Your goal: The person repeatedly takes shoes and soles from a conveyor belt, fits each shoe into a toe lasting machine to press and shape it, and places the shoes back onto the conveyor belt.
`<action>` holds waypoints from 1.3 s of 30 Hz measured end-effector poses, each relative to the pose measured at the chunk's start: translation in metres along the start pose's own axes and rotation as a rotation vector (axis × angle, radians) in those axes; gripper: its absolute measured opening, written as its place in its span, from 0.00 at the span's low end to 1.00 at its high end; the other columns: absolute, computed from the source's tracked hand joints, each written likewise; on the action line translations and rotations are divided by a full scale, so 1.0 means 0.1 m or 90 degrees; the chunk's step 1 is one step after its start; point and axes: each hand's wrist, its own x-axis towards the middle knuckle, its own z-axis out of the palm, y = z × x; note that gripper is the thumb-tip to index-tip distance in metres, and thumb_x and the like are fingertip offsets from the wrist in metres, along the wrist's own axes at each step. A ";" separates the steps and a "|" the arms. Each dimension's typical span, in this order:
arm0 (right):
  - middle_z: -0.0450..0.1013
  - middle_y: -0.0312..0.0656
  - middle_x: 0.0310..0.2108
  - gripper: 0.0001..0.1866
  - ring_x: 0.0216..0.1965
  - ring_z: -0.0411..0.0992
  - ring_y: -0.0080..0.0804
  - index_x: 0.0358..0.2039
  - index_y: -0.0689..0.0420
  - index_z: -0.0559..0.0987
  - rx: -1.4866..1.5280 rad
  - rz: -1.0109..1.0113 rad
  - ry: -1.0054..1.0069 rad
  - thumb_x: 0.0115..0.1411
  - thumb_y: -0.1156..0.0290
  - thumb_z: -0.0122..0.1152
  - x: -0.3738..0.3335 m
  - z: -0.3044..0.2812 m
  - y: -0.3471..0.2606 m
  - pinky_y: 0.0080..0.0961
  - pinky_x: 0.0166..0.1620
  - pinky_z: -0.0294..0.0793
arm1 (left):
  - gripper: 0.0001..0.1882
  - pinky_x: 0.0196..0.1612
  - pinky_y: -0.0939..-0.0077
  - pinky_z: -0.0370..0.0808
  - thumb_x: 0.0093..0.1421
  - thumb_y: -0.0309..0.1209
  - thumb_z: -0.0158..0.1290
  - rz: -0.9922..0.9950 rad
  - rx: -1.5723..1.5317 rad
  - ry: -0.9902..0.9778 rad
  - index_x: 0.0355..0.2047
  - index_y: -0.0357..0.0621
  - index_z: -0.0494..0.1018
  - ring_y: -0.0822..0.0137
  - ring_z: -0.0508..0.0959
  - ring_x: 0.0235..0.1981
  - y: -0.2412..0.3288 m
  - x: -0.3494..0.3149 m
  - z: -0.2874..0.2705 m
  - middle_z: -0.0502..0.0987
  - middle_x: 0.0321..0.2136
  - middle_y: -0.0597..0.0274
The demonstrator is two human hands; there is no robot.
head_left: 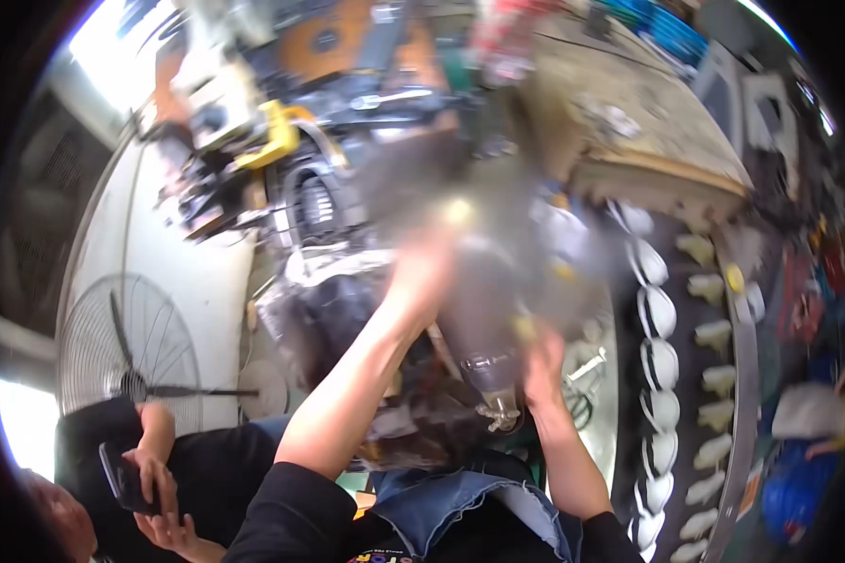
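Motion smears the middle of the head view. My left hand (427, 258) reaches up beside a dark grey, rounded, elongated body (479, 305), its fingers lost in blur. At the right flank of that body is my right hand (542, 364), with its fingertips smeared too. Metal fittings (499, 408) show at the body's near end. A broad grey blur (422, 178) spreads beyond my left hand; its kind cannot be made out. Small yellow patches lie close to the fingers of both hands. Whether either hand grips something is unclear.
White cup-shaped pieces (660, 364) and cream pieces (719, 380) stand in rows at right. A worn wooden tabletop (648, 113) juts in at far right. A floor fan (131, 366) and a person holding a phone (122, 477) are at left. Beyond my left hand is a yellow-handled tool (277, 136).
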 end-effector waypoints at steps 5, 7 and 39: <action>0.66 0.27 0.24 0.08 0.26 0.58 0.12 0.29 0.60 0.74 -0.073 -0.001 -0.148 0.63 0.70 0.52 0.54 1.23 0.26 0.15 0.28 0.58 | 0.22 0.33 0.74 0.74 0.65 0.47 0.47 0.133 -0.312 0.187 0.38 0.35 0.72 0.70 0.76 0.30 0.14 -0.01 -1.22 0.76 0.31 0.61; 0.69 0.30 0.25 0.09 0.25 0.62 0.14 0.30 0.63 0.75 -0.163 -0.007 -0.146 0.63 0.70 0.52 0.72 1.69 0.29 0.16 0.28 0.62 | 0.21 0.32 0.77 0.72 0.64 0.46 0.50 0.074 -0.371 0.264 0.37 0.36 0.72 0.72 0.75 0.29 -0.12 0.02 -1.51 0.76 0.30 0.63; 0.65 0.27 0.18 0.14 0.21 0.58 0.14 0.19 0.60 0.72 -0.085 -0.082 0.043 0.62 0.71 0.54 1.00 2.30 0.82 0.18 0.25 0.58 | 0.10 0.20 0.84 0.58 0.62 0.32 0.52 -0.009 -0.274 0.381 0.24 0.45 0.71 0.83 0.62 0.17 -0.34 0.28 -1.75 0.68 0.18 0.75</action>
